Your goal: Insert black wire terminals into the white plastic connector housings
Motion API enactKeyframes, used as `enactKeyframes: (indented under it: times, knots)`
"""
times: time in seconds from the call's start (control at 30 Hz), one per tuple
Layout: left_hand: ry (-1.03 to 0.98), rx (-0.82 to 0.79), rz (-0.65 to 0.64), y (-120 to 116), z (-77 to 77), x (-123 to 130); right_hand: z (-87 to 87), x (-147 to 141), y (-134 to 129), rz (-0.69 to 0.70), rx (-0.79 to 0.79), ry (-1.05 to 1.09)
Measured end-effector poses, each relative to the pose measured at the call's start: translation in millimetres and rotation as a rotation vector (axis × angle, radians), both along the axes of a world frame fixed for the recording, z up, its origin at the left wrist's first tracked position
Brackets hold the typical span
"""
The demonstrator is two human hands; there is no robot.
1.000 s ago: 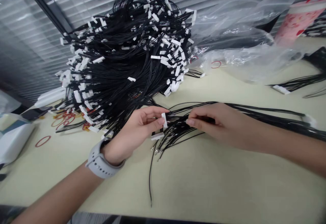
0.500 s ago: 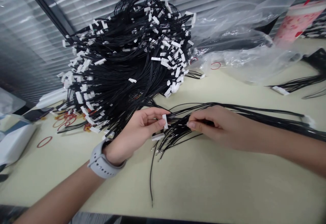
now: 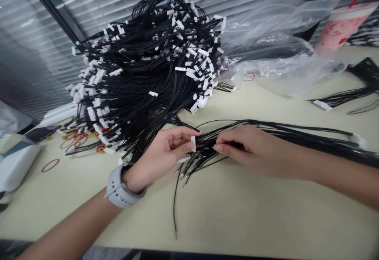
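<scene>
Between thumb and fingers, my left hand [image 3: 166, 151] pinches a small white connector housing [image 3: 193, 143]. A second white connector [image 3: 184, 158] lies just under those fingertips, partly covered by them. To the right, my right hand [image 3: 245, 147] is closed in a pinch on a thin black wire, whose end points toward the connector. Beneath both hands runs a bundle of black wires [image 3: 284, 131], with bare metal terminals [image 3: 184, 176] at its near left ends. One loose wire [image 3: 175, 212] trails down toward the table's front edge.
A big heap of black cables [image 3: 148, 66] with white connectors stands behind my left hand. Clear plastic bags [image 3: 278, 66] and a pink cup [image 3: 340, 31] with a red straw sit at the back right. Rubber bands [image 3: 50, 165] lie at left, and another wire bundle [image 3: 349, 94] at right.
My right hand has shifted slightly left, closer to the connector in my left hand. My left hand has moved slightly and now covers more of the second connector.
</scene>
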State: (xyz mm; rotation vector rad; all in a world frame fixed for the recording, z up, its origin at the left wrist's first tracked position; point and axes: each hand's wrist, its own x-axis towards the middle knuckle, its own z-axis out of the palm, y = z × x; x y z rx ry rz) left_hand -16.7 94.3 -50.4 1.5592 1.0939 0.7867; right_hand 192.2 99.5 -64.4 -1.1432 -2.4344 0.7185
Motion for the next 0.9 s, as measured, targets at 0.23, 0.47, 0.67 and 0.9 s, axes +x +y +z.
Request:
enactKeyframes:
  times: [0.23,0.47,0.67,0.9]
  knots:
    - [0.019,0.034,0.003,-2.4,-0.7,4.7,-6.8,-6.9,-4.7,-0.008,0.188,0.029]
    - [0.001,0.035,-0.025,-4.2,-1.0,4.1,-4.5,-10.4,-9.7,-0.016,0.306,0.084]
    - [-0.01,0.023,-0.02,-4.9,-1.1,5.1,-5.9,-11.3,-11.0,-0.014,0.325,0.096]
    - [-0.023,0.033,-0.011,-7.4,-0.3,8.4,-4.2,-12.4,-11.2,-0.008,0.303,0.139]
